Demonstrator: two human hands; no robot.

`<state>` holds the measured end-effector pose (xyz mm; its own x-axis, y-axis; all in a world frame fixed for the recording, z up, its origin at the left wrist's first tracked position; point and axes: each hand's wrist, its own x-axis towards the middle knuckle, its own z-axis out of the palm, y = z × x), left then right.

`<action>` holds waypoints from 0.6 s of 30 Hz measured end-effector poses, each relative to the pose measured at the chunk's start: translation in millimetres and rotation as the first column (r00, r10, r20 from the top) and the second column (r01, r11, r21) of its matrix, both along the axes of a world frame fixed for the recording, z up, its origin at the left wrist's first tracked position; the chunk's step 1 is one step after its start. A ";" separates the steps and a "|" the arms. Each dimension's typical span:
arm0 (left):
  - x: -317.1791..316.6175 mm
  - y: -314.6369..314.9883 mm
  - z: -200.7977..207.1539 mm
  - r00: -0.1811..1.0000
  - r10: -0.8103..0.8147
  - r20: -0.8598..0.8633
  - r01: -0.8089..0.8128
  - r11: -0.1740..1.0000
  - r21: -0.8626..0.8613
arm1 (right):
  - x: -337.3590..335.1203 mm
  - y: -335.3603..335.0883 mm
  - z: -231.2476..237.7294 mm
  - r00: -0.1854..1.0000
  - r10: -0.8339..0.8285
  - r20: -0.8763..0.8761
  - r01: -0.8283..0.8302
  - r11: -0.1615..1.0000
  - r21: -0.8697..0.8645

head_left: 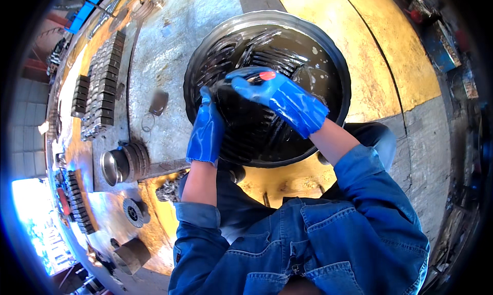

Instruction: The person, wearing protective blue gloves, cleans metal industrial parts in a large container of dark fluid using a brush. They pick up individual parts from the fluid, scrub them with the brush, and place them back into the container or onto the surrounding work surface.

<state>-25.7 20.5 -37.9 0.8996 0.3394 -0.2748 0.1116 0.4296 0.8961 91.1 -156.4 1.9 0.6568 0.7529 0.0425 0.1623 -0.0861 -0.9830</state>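
Basin, round and dark-walled, is standing at upper centre of the frame, holding blackish liquid with a wet sheen. Ribbed dark pieces are showing through in its upper half.

Person in blue denim is working over it from below, legs flanking its lower side. Right hand, in a blue glove with a red patch, is reaching across the basin's middle; its grip is mostly closed, thumb and fingers curling about a dark part just left of the basin's centre. That part is blurring, so I am not making out its shape. Left hand, gloved alike, is pointing upward at the basin's left side, near the part. Its grip is looking half-closed; I cannot tell whether it is holding anything.

Surroundings: dark ribbed blocks are standing in rows at upper left. Stacked metal rings are lying on their side at centre left; below them, a toothed disc is resting on the yellowed surface.
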 end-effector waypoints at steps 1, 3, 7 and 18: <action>-1.4 0.4 0.8 1.000 0.000 0.007 -0.001 1.000 0.012 | 3.6 -4.7 -12.2 0.996 -0.063 0.068 0.058 0.996 0.070; 2.4 -6.8 -0.8 0.999 -0.027 0.024 0.027 1.000 0.015 | 37.8 -22.6 -48.6 0.988 -0.114 -0.107 0.121 0.991 0.063; -9.8 1.7 -2.8 1.000 0.002 0.014 -0.002 1.000 0.013 | 32.5 -12.4 -18.2 0.949 -0.315 -0.025 0.304 0.932 -0.195; -11.9 -1.2 21.1 0.999 -0.003 -0.041 0.006 0.999 0.054 | 16.5 -62.7 -12.6 0.935 -0.333 0.120 0.350 0.819 -0.454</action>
